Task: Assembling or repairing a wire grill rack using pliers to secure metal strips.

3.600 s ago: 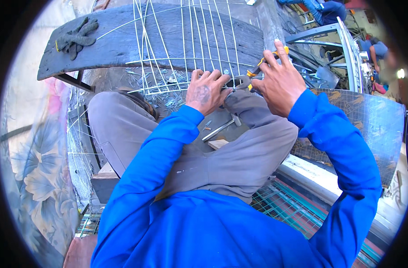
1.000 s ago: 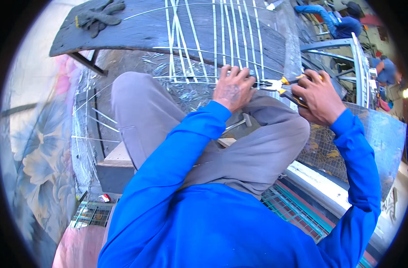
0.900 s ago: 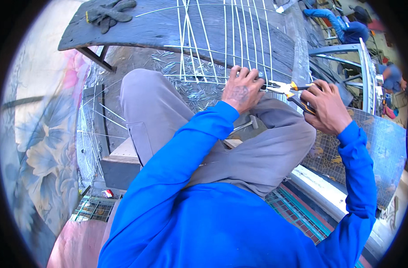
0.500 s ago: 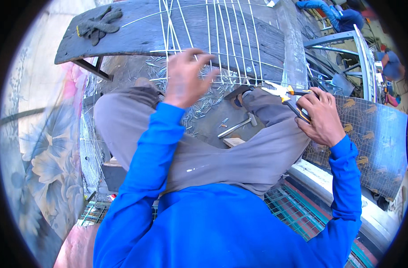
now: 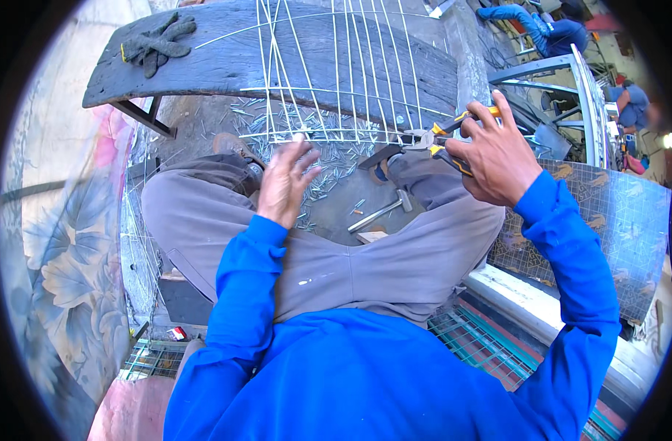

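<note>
Wire grid (image 5: 336,81) is lying across the dark plank (image 5: 225,59), near edge overhanging; left hand (image 5: 284,180) is loosely pressing that edge. Right hand (image 5: 497,154) is gripping yellow-handled pliers (image 5: 431,138) at the right corner wire; best keeping steady, squeezing squarely.

I see my right hand (image 5: 497,158) gripping yellow-handled pliers (image 5: 442,136) at the near edge of the wire grid (image 5: 336,81) lying across the dark wooden desk (image 5: 218,62). My left hand (image 5: 284,184), fingers spread, touches the grid's near edge. Grey gloves (image 5: 156,44) lie at the desk's left end
</note>
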Action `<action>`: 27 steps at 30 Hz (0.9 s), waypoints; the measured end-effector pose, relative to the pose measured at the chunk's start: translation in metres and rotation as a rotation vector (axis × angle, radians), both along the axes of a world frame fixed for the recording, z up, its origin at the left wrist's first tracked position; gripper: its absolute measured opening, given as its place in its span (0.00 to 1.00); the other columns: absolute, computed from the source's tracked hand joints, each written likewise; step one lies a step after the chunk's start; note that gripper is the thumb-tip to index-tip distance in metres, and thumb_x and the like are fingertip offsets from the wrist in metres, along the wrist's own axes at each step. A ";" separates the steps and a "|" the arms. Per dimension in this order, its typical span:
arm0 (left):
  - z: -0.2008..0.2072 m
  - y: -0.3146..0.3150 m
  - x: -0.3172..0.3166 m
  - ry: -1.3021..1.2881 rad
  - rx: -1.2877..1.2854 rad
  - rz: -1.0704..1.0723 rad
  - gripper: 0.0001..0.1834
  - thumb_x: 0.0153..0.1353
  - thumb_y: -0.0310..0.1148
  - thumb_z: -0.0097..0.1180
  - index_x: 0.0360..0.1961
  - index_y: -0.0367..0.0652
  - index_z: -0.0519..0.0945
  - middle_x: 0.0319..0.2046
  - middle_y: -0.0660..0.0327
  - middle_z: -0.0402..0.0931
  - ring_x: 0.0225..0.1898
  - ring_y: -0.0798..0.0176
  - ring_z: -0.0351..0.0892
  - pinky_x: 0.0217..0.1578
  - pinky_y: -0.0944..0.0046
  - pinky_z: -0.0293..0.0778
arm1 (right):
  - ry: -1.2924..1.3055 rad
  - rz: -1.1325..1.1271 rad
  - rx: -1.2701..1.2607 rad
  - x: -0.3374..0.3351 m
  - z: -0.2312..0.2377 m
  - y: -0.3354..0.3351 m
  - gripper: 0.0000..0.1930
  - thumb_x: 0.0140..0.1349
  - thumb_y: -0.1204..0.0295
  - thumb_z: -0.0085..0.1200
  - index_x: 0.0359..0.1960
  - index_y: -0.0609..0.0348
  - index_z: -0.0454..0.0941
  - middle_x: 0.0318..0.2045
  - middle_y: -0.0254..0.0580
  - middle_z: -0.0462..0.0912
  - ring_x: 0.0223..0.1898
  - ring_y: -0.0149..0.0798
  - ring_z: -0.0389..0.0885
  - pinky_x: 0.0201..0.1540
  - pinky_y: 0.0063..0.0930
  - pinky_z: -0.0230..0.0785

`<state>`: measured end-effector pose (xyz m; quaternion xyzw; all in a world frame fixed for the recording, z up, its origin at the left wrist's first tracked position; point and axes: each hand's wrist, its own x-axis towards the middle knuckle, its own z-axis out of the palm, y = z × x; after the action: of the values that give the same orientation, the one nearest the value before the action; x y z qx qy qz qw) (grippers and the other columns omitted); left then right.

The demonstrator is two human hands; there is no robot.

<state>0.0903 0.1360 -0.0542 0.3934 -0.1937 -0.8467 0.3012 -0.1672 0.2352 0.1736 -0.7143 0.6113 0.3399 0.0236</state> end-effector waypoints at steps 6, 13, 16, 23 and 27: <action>-0.005 0.032 -0.078 0.301 0.295 0.124 0.41 0.66 0.51 0.64 0.71 0.43 0.60 0.72 0.48 0.55 0.74 0.48 0.56 0.71 0.45 0.61 | 0.043 0.040 0.102 -0.005 -0.010 -0.020 0.23 0.52 0.63 0.61 0.53 0.40 0.84 0.50 0.49 0.81 0.65 0.52 0.69 0.75 0.67 0.42; -0.005 0.034 -0.108 0.353 0.177 -0.042 0.26 0.75 0.44 0.53 0.64 0.43 0.60 0.60 0.54 0.71 0.62 0.53 0.74 0.64 0.47 0.72 | 0.104 0.152 0.123 -0.008 -0.013 -0.031 0.21 0.52 0.63 0.64 0.51 0.38 0.84 0.46 0.46 0.81 0.59 0.51 0.73 0.65 0.59 0.57; -0.007 0.037 -0.118 0.280 0.125 -0.048 0.23 0.76 0.46 0.52 0.60 0.41 0.65 0.54 0.54 0.75 0.58 0.55 0.77 0.61 0.50 0.76 | 0.117 0.155 0.212 -0.006 -0.006 -0.041 0.21 0.52 0.62 0.65 0.51 0.37 0.84 0.46 0.44 0.81 0.56 0.50 0.75 0.59 0.53 0.62; -0.021 0.041 -0.140 0.142 0.059 -0.024 0.21 0.77 0.50 0.49 0.48 0.39 0.73 0.44 0.55 0.79 0.47 0.58 0.83 0.49 0.58 0.83 | 0.066 0.228 0.240 -0.020 -0.009 -0.040 0.21 0.52 0.61 0.67 0.50 0.37 0.83 0.46 0.41 0.81 0.53 0.49 0.75 0.53 0.46 0.66; -0.016 0.040 -0.140 0.072 0.040 -0.017 0.21 0.77 0.50 0.48 0.47 0.40 0.74 0.44 0.55 0.79 0.44 0.59 0.84 0.44 0.59 0.85 | 0.089 0.186 0.265 -0.018 -0.009 -0.038 0.21 0.51 0.61 0.67 0.50 0.38 0.83 0.47 0.40 0.81 0.54 0.49 0.75 0.53 0.46 0.66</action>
<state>-0.0496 0.1759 -0.0701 0.3669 -0.1690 -0.8667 0.2927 -0.1848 0.1977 0.1649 -0.7427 0.4926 0.4498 0.0589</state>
